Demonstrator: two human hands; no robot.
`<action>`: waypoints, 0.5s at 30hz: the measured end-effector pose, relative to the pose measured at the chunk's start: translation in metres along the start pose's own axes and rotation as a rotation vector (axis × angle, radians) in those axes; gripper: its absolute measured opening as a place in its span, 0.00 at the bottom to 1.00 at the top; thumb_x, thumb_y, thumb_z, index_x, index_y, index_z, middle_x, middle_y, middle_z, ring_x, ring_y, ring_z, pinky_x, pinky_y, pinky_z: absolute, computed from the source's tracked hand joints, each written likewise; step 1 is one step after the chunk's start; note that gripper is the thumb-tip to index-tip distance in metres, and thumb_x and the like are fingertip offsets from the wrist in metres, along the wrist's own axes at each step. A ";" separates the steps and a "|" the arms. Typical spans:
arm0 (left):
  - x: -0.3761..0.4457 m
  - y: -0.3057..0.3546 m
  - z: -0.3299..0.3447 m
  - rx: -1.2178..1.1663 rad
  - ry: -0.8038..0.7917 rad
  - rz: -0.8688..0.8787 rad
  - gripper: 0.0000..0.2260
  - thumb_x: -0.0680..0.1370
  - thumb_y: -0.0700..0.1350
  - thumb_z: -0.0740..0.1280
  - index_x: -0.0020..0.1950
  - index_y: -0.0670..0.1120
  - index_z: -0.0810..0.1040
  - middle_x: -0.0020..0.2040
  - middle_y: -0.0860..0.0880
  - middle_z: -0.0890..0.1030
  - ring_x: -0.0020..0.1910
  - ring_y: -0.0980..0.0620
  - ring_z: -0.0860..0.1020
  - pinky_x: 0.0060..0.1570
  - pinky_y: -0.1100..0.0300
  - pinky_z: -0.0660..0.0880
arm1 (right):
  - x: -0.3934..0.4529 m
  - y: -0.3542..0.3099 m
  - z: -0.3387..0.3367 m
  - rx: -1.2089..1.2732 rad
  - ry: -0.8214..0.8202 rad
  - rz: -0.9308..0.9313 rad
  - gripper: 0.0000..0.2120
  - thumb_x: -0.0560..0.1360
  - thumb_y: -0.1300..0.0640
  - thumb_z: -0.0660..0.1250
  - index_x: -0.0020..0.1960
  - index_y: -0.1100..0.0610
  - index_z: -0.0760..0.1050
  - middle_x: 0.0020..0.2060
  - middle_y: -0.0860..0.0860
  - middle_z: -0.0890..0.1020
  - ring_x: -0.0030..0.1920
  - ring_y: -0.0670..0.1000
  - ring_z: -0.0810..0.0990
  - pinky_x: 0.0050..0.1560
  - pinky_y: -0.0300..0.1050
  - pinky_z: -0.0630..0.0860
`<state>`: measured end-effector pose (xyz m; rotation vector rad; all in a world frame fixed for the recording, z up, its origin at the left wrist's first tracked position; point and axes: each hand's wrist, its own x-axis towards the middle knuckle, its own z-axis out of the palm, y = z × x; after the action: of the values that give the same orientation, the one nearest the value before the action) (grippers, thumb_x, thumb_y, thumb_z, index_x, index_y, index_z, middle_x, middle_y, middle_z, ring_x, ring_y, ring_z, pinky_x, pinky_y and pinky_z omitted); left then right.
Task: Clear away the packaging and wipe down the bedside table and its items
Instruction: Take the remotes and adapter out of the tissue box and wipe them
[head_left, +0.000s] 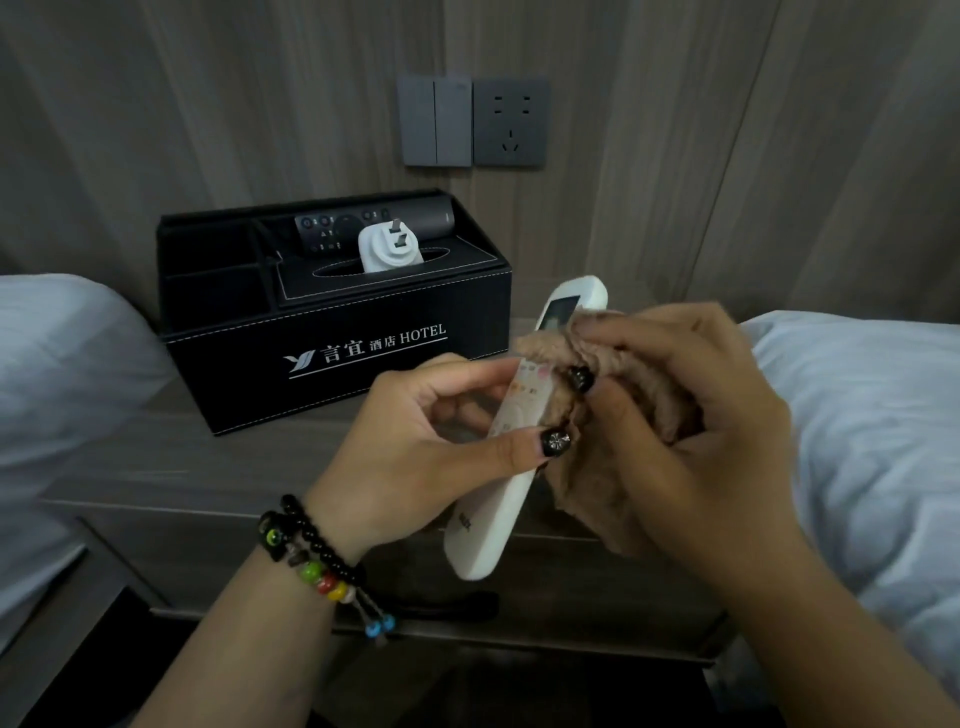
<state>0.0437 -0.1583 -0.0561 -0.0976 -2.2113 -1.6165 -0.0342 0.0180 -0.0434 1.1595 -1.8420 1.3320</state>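
A long white remote control (493, 525) with a small screen is held tilted above the wooden bedside table (218, 467). My left hand (415, 457) pinches it at the middle between thumb and fingers. My right hand (691, 431) grips a brown fluffy cloth (550, 348) bunched against the remote's button side. The cloth covers part of the buttons.
A black hotel organiser box (337, 332) stands at the back of the table, holding a dark remote (363, 223) and a white plug adapter (387, 249). White bedding lies at the left (62, 364) and right (872, 415). Wall switches and a socket (472, 122) are above.
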 end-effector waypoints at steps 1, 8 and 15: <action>0.001 0.000 -0.001 -0.039 -0.025 -0.020 0.25 0.64 0.48 0.76 0.61 0.48 0.80 0.52 0.46 0.82 0.47 0.49 0.83 0.48 0.55 0.80 | -0.001 -0.001 0.000 0.015 -0.004 0.003 0.15 0.72 0.67 0.70 0.57 0.55 0.77 0.49 0.52 0.77 0.51 0.38 0.74 0.52 0.28 0.69; -0.004 0.009 -0.002 -0.458 -0.335 -0.192 0.26 0.66 0.52 0.77 0.59 0.39 0.80 0.49 0.43 0.84 0.47 0.47 0.83 0.44 0.59 0.79 | 0.013 -0.003 -0.010 0.356 0.157 0.357 0.12 0.76 0.63 0.68 0.51 0.47 0.78 0.44 0.42 0.83 0.46 0.39 0.81 0.45 0.32 0.76; -0.003 0.009 0.002 -0.742 -0.297 -0.251 0.23 0.65 0.50 0.78 0.55 0.40 0.82 0.45 0.40 0.83 0.41 0.46 0.83 0.38 0.54 0.81 | 0.009 0.003 -0.010 0.467 0.058 0.555 0.10 0.76 0.60 0.67 0.50 0.46 0.81 0.45 0.47 0.85 0.48 0.48 0.84 0.46 0.48 0.82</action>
<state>0.0486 -0.1525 -0.0500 -0.2868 -1.7353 -2.6397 -0.0415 0.0252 -0.0338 0.8226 -1.9457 2.1707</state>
